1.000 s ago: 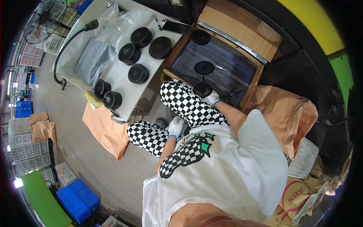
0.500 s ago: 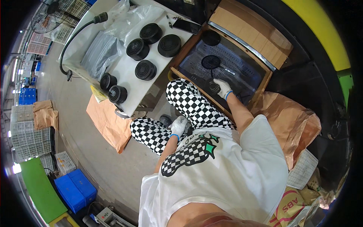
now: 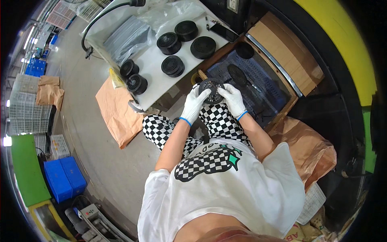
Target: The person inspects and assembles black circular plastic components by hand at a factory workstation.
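"Where's the black perforated round plastic disc (image 3: 210, 84)?"

"Just above the black-and-white checkered trouser leg (image 3: 219, 119), near the left corner of the brown wooden-framed tray (image 3: 221, 54)."

"And the fingers?"

"White-gloved left hand (image 3: 193, 104), white-gloved right hand (image 3: 234, 101): both clamped on its rim, thumbs uppermost."

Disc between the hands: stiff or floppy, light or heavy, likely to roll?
The disc is probably stiff, showing no sag between the left hand and right hand. Its many holes suggest it is light for its size. Being round, it could roll if dropped on edge.
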The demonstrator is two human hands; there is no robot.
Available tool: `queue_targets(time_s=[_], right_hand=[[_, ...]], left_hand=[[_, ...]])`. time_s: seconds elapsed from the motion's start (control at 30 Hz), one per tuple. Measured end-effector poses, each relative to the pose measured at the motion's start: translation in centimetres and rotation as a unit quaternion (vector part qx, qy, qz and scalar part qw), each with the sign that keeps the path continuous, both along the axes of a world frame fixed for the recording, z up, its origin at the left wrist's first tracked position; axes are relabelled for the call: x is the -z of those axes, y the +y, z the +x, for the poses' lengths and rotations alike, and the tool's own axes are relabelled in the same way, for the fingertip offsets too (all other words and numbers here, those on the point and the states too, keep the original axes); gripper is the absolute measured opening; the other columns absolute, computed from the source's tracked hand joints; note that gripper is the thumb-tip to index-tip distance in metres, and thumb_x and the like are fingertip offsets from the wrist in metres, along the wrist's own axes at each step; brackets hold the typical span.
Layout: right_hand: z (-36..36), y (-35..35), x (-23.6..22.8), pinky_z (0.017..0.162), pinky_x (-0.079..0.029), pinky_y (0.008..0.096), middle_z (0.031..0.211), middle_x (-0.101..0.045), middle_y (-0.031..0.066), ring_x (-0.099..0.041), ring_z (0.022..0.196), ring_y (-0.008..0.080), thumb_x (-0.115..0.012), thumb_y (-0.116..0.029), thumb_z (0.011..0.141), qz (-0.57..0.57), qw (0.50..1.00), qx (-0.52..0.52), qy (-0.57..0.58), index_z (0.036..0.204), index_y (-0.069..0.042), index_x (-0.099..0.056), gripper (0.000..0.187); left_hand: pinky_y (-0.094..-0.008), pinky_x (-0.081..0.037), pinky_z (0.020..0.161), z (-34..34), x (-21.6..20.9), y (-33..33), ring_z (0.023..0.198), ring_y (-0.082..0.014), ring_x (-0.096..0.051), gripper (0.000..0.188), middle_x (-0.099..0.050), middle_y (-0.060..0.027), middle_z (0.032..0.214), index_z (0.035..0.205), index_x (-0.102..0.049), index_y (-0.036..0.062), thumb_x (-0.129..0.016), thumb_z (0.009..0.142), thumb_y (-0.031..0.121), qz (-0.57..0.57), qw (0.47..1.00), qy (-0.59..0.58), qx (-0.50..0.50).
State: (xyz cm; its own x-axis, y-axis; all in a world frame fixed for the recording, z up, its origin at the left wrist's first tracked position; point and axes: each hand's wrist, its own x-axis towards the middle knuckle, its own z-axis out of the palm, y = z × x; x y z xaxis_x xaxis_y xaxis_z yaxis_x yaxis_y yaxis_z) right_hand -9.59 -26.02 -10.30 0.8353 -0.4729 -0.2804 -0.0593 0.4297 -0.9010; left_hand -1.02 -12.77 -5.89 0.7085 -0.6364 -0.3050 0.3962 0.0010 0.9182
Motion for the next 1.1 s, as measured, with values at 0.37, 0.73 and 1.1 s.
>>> queue_targets(time_s=[0.37,0.73,1.1], right_hand=[[0.0,-2.6,-4.2,0.08,-0.042,0.036,0.076,-0.055,0.0079,-0.055,0.073,0.0241,-0.056,-0.01,0.067,-0.786,0.588,-0.086,-0.17,0.091,-0.002,-0.053,0.025],[0.1,-1.8,-3.9,0.052,-0.04,0.0335,0.058,-0.045,0.0073,-0.049,0.053,0.0246,-0.053,-0.008,0.065,-0.793,0.577,-0.128,-0.146,0.082,-0.004,-0.051,0.018],[2.5,-5.7,1.0,0.049,-0.047,0.0304,0.06,-0.045,0.0023,-0.04,0.041,0.012,-0.035,-0.026,0.091,0.268,0.921,0.271,-0.077,0.087,-0.003,-0.051,0.028]], left_hand=[[-0.0225,-0.044,0.077,1.3,0.4,2.0,0.083,-0.0108,-0.056,0.028,-0.058,-0.0076,0.097,0.105,-0.05,-0.0065,-0.054,0.08,0.005,-0.069,0.995,0.062,-0.023],[-0.0279,-0.051,0.073,0.8,0.2,2.5,0.079,-0.0163,-0.06,0.026,-0.059,-0.0099,0.094,0.105,-0.049,-0.0025,-0.053,0.079,0.003,-0.098,0.965,0.236,-0.059],[-0.0311,-0.045,0.066,-2.0,-3.6,1.9,0.073,-0.0232,-0.055,0.038,-0.057,-0.0111,0.08,0.105,-0.055,0.0117,-0.058,0.068,0.009,0.039,0.732,-0.68,0.009]])
